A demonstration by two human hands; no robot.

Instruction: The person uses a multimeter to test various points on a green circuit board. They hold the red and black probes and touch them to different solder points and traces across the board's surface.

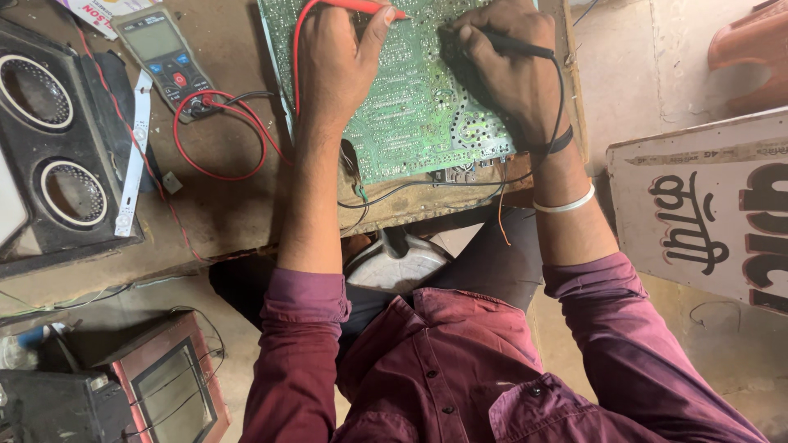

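Two probes on one board. Green circuit board lies flat on the brown workbench, solder side up, its near edge close to the bench's front edge.

Left hand pinches the red probe between thumb and fingers, closed tight on it; the probe lies across the top of the board, tip pointing right, just beyond the thumb. Red lead loops back over the bench to the multimeter, which sits well left of the board.

Right hand is clamped around the black probe, fingers curled together over it; the tip end is under the fingertips, pressed toward the board's upper middle. Exact contact point is hidden by the fingers, can't tell which pad. Black lead runs down past the wrist and along the board's near edge.

Both hands rest on the board itself, near each other at its far end.

Also around: a black speaker box with two round cones at far left, a white strip beside it, a painted sign board at right.
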